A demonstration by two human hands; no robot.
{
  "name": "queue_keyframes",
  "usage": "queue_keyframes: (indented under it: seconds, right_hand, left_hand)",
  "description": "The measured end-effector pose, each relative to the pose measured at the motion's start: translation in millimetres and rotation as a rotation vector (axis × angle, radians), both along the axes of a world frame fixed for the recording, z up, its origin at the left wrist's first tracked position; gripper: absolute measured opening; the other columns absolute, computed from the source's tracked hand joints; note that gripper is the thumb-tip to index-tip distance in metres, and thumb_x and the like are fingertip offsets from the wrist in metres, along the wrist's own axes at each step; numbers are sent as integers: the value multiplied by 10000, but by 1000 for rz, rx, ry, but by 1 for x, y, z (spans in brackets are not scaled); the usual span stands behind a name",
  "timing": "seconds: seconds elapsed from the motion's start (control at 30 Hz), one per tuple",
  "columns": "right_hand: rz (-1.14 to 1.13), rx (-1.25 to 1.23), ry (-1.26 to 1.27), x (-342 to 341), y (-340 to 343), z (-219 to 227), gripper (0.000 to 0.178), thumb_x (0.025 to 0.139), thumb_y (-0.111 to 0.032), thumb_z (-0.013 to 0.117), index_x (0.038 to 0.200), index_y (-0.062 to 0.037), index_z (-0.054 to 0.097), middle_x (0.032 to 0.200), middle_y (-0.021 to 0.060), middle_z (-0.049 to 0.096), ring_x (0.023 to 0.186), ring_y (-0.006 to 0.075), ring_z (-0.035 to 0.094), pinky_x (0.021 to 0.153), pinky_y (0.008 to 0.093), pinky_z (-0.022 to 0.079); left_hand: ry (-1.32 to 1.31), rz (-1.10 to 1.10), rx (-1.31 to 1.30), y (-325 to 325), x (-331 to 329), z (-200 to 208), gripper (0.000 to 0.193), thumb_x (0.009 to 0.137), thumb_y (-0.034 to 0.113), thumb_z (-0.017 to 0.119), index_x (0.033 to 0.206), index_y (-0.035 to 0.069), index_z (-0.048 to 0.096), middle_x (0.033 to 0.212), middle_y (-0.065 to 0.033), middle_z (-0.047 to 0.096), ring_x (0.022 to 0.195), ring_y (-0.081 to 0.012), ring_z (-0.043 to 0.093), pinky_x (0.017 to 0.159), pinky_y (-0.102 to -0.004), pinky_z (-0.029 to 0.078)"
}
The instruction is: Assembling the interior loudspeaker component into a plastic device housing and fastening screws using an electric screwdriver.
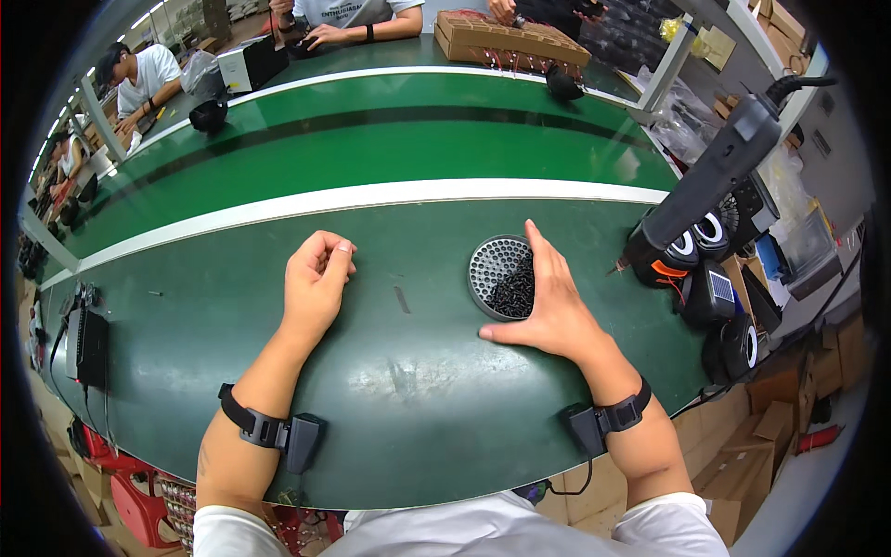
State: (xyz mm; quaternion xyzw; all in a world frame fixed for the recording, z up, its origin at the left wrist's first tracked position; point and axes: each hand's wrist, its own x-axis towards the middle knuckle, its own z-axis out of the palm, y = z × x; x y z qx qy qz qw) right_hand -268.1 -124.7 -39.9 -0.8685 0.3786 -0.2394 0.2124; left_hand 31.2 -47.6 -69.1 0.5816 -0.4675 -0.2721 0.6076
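Holds the left hand point(316, 283) over the bench point(408, 436) with fingers curled in and thumb folded against them, well left of the dish point(490, 262); cannot tell of anything hidden within. Reaches with the right hand point(557, 318) about the dish's right and near sides, with fingers released, long and straight, and with thumb spread wide; cannot tell whether touching the rim. See the round grey dish on the bench, right of the middle, with black screws point(511, 294) heaped in its near right part and bare holes across the rest. Wears a black strap point(264, 428) on each forearm. Note at right the black driver point(705, 181), tilted with tip down toward the left, near black lamps point(713, 288). Find at left a black box point(87, 346); beyond a white rail point(371, 196), a green belt point(399, 153).
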Motion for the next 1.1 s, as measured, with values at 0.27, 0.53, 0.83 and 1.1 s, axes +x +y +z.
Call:
queue_keyframes:
  seconds: [0.27,0.53,0.83,1.1]
  right_hand:
    - [54,-40,-25,-2,-5,-4,1153,564,-317,849,1436,111,228,1405,304,368,1321,434,363,1115,471,312]
    - [-129,-26,-39,6,4,-7,1134,605,-361,858,1419,128,238,1409,320,344,1321,439,356,1107,473,318]
    - [-79,-194,1,13,3,-6,1052,610,-337,839,1372,143,297,1357,319,407,1252,457,416,1073,489,352]
    - [-120,-288,13,14,-1,-4,1068,584,-354,843,1362,160,322,1324,324,436,1219,459,437,1048,499,371]
  left_hand:
    - [-182,-58,94,2,-5,1,130,952,118,560,885,15,603,734,10,584,677,-51,533,623,-211,426]
    - [-263,-58,151,7,-8,8,122,943,102,567,871,13,610,728,16,580,662,-36,491,618,-200,405]
    - [-310,-28,177,8,-10,8,119,916,113,603,854,13,621,693,11,572,626,-49,480,578,-216,400]
    - [-328,-7,150,7,-10,7,122,894,114,627,833,8,624,662,-15,575,601,-74,505,548,-236,408]
